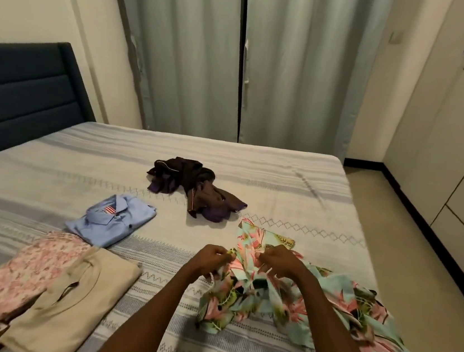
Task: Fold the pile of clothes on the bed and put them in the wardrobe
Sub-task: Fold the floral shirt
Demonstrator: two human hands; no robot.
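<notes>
Head view: I see left hand (pixel 213 257) and right hand (pixel 278 262) each pinching crumpled turquoise floral-print shirt (pixel 283 296); dark brown-purple garment heap (pixel 194 187) at 12 o'clock on striped grey bedspread (pixel 269 174).

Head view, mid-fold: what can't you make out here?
- Floral garment: crumpled; left hand and right hand cover the part they grip, and its lower end leaves the frame.
- Dark clothes heap: bunched, number of pieces unclear.
- Folded stack: cut by the left edge.
- Wardrobe: shut, inside unseen.
</notes>
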